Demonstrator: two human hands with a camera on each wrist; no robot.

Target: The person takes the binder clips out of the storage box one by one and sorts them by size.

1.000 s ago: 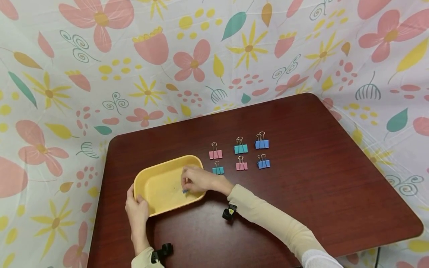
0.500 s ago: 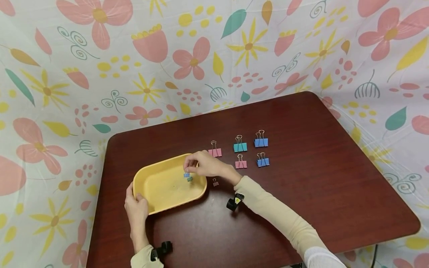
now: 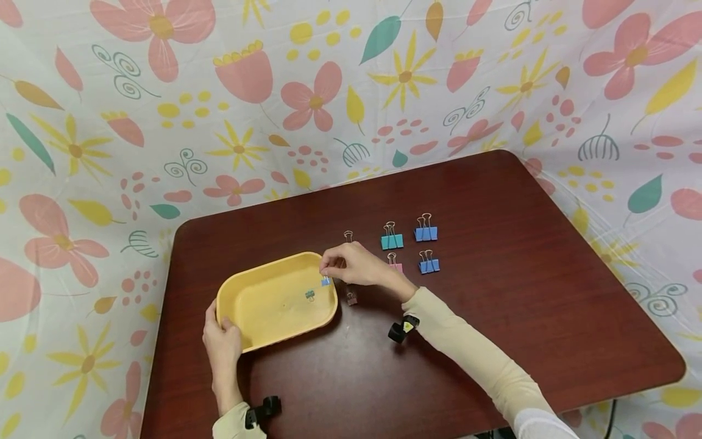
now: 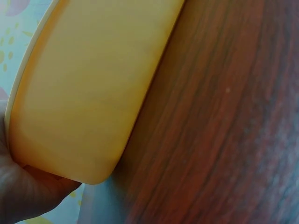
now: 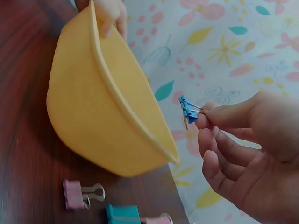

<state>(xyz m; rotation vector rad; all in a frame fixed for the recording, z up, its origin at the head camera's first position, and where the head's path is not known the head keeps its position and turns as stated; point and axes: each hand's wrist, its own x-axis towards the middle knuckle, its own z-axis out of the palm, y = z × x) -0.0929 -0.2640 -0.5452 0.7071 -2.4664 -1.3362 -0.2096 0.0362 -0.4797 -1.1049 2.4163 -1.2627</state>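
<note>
My left hand grips the left end of a yellow plastic bin, with the thumb over its rim. My right hand pinches a small blue binder clip by its wire handles, near the bin's right rim. In the right wrist view the blue binder clip hangs from thumb and fingertip, apart from the bin. On the bin's floor lies a small teal binder clip. The left wrist view shows the bin's outer wall and part of the left hand.
On the brown table, right of the bin, sit a teal binder clip, two blue ones, and a small pink one. My right hand partly covers another pink clip and others. A floral cloth hangs behind.
My right hand has risen from the bin's floor with the small blue binder clip and moved right to the rim, uncovering the teal clip inside. The left hand stays on the bin.
</note>
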